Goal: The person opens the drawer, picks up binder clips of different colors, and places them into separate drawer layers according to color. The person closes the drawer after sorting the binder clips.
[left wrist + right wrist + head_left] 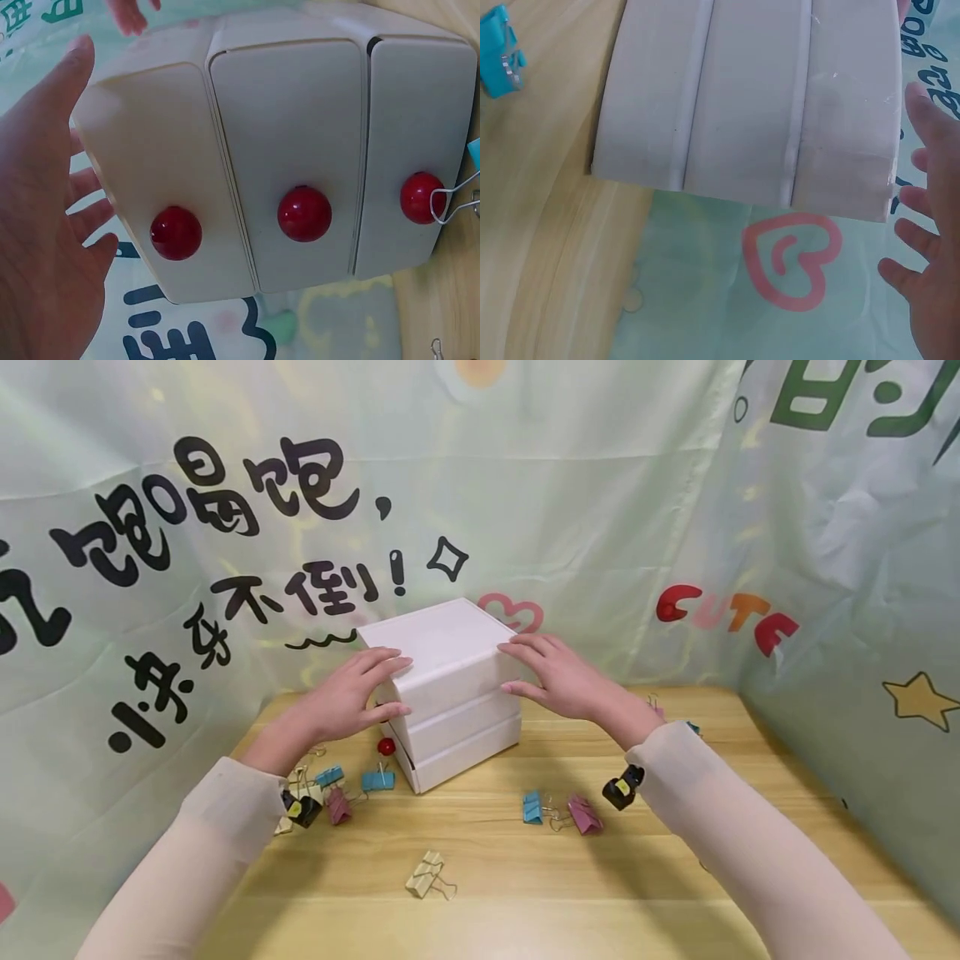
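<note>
Here | white box stack (pixel 453 689) | between left grip (pixel 351 695) and right grip (pixel 561 675)

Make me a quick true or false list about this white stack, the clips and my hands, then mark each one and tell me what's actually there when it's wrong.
1. The white stack has three tiers, each with a round knob. True.
2. The three knobs are blue. False: they are red.
3. Your left hand and right hand are both near the top of the white stack. True.
4. Your right hand is holding a pink clip. False: it holds no clip; a pink clip lies on the table.
5. A pale yellow clip lies closer to the head camera than the white stack does. True.
</note>
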The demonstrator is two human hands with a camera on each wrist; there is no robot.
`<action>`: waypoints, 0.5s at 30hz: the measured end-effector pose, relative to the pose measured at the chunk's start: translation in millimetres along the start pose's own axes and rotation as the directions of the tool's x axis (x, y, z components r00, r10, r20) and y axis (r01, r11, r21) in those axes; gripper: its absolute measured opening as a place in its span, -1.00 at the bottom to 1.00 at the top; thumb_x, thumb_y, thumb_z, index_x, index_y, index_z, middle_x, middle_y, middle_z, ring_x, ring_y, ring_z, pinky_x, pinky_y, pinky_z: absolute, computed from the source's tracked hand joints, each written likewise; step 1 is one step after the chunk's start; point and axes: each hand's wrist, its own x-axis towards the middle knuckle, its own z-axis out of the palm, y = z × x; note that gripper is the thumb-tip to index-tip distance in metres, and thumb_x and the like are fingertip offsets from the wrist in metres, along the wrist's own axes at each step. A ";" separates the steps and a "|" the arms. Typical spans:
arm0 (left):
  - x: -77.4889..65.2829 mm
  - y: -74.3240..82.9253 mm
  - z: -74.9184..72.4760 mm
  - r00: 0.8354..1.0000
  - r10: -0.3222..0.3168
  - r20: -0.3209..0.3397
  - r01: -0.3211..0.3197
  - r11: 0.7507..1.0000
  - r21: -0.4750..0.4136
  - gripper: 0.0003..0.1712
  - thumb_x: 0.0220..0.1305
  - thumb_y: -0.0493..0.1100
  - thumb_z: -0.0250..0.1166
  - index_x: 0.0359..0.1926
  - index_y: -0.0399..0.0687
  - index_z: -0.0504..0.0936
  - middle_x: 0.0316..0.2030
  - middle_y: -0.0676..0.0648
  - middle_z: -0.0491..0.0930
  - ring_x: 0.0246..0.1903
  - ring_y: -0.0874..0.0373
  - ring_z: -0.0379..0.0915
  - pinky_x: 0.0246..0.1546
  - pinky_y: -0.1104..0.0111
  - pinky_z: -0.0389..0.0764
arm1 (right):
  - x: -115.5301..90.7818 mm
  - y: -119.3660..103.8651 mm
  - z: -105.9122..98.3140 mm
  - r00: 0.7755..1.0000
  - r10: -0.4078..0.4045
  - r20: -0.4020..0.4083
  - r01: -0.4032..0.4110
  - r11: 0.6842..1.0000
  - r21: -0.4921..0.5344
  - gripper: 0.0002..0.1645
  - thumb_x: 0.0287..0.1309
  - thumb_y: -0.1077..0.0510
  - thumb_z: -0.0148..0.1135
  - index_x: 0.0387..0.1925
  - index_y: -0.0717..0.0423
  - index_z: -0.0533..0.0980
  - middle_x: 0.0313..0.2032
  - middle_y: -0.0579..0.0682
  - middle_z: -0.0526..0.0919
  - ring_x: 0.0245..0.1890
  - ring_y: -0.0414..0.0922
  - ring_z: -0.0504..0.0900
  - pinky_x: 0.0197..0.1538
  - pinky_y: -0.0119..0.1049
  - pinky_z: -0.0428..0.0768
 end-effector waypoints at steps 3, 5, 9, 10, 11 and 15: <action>1.2 -2.3 -0.1 1.000 0.014 0.017 -0.014 1.000 0.000 -0.19 0.27 0.22 0.29 0.41 -0.04 0.32 0.39 -0.16 0.22 0.37 -0.16 0.09 0.36 -0.06 0.09 | 7.6 -1.0 1.0 1.000 -0.009 0.004 0.009 1.000 -0.013 -0.21 0.28 -0.24 0.18 0.42 -0.01 0.27 0.39 0.14 0.25 0.39 0.14 0.17 0.39 0.08 0.14; 1.5 -3.8 -0.7 0.999 0.030 0.024 -0.030 0.999 0.013 -0.19 0.25 0.22 0.30 0.40 -0.05 0.34 0.38 -0.16 0.25 0.37 -0.14 0.11 0.38 -0.07 0.03 | 11.4 -1.3 3.2 1.000 -0.020 0.017 0.021 1.000 -0.020 -0.20 0.29 -0.25 0.17 0.43 -0.03 0.26 0.41 0.12 0.22 0.41 0.12 0.15 0.41 0.06 0.12; 2.1 -5.0 -3.0 0.998 0.050 0.034 -0.052 0.998 0.045 -0.19 0.25 0.22 0.30 0.39 -0.08 0.35 0.37 -0.16 0.29 0.37 -0.12 0.14 0.40 -0.07 -0.03 | 14.0 -1.1 8.3 0.998 -0.047 0.028 0.047 0.999 -0.012 -0.16 0.29 -0.23 0.18 0.46 -0.01 0.21 0.42 0.12 0.19 0.42 0.11 0.13 0.41 0.04 0.12; 2.5 -4.7 -3.8 0.998 0.052 0.037 -0.054 0.997 0.048 -0.19 0.25 0.22 0.31 0.38 -0.09 0.36 0.36 -0.17 0.30 0.37 -0.13 0.14 0.40 -0.07 -0.02 | 13.7 -0.8 9.1 0.998 -0.054 0.028 0.054 0.998 -0.006 -0.16 0.28 -0.23 0.19 0.46 0.00 0.20 0.42 0.13 0.19 0.42 0.12 0.13 0.41 0.04 0.12; 2.7 -3.9 -4.4 0.998 0.050 0.042 -0.052 0.998 0.046 -0.19 0.24 0.22 0.31 0.38 -0.10 0.36 0.36 -0.17 0.30 0.37 -0.14 0.14 0.39 -0.07 0.01 | 13.2 -0.4 9.6 0.998 -0.060 0.024 0.060 0.998 0.000 -0.16 0.28 -0.22 0.20 0.46 0.01 0.20 0.41 0.14 0.19 0.41 0.12 0.14 0.41 0.03 0.12; 5.2 -0.2 -5.8 0.998 0.041 0.057 -0.043 0.998 0.040 -0.19 0.23 0.22 0.31 0.38 -0.08 0.38 0.37 -0.15 0.31 0.36 -0.13 0.15 0.36 -0.04 0.12 | 11.0 2.8 8.6 0.998 -0.062 0.019 0.062 0.998 0.018 -0.17 0.27 -0.19 0.23 0.44 0.02 0.22 0.40 0.15 0.22 0.40 0.13 0.15 0.40 0.03 0.14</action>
